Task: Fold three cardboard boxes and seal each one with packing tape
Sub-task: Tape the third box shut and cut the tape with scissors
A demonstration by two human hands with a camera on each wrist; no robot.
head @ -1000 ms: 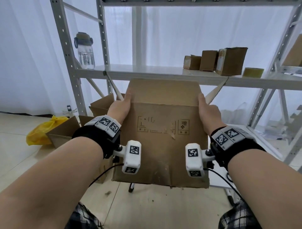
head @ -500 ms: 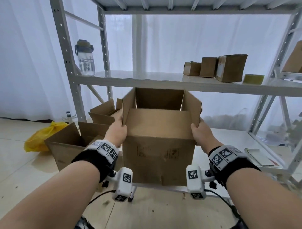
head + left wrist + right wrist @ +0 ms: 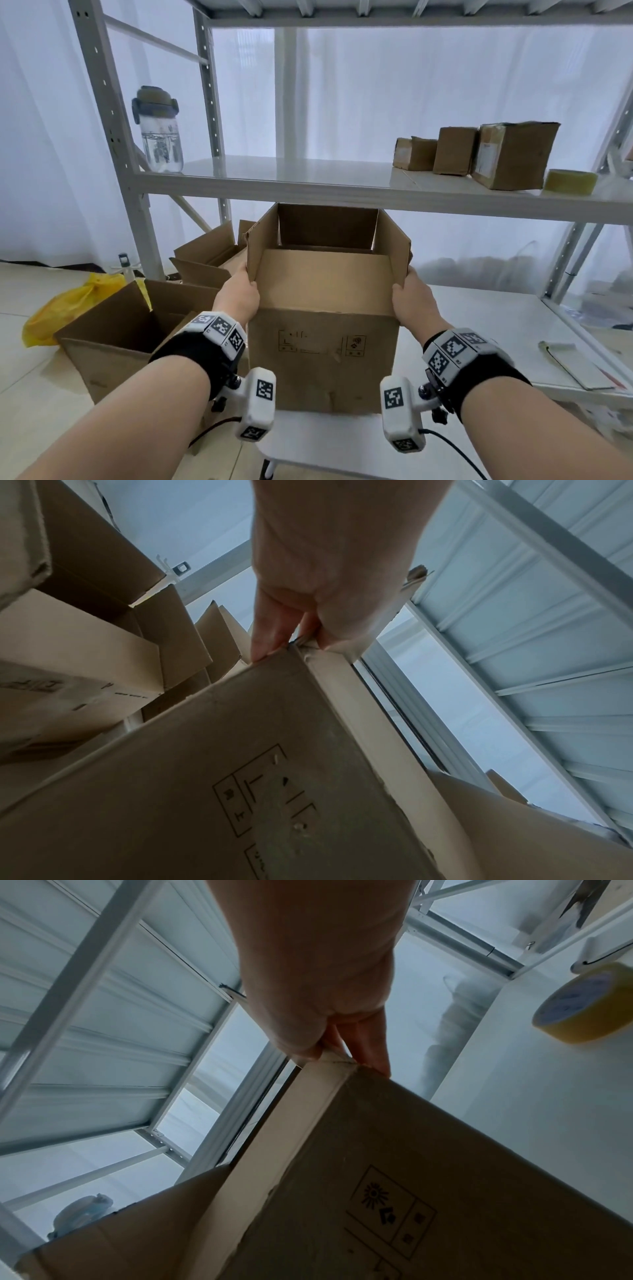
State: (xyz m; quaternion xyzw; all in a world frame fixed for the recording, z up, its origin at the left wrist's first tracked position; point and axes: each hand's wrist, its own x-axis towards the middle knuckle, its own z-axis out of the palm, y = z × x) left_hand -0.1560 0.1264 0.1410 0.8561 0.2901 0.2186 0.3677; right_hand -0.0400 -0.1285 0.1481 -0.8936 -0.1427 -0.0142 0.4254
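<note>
As hands (image 3: 236,298) grip, box (image 3: 325,359) gapes.

**Tight under the shelf**

The shelf (image 3: 308,192) sits just above the open box (image 3: 325,359). More open boxes (image 3: 113,335) crowd the left side. To the right, the white counter (image 3: 496,325) has bare room, with a tape roll (image 3: 582,1007) on it.

Head view bright, daylight through white curtains (image 3: 445,102) behind the shelving rack (image 3: 308,192); backlit, soft shadows, mild glare on the shelf surface. Wide-angle bend on rack uprights near the edges. Slight softness overall, forearms at the bottom blurred. Both wrist views dimmer, bluish cast; cardboard box (image 3: 274,777) faces and hands dark against the bright background, strong fisheye stretch, grainy.
</note>
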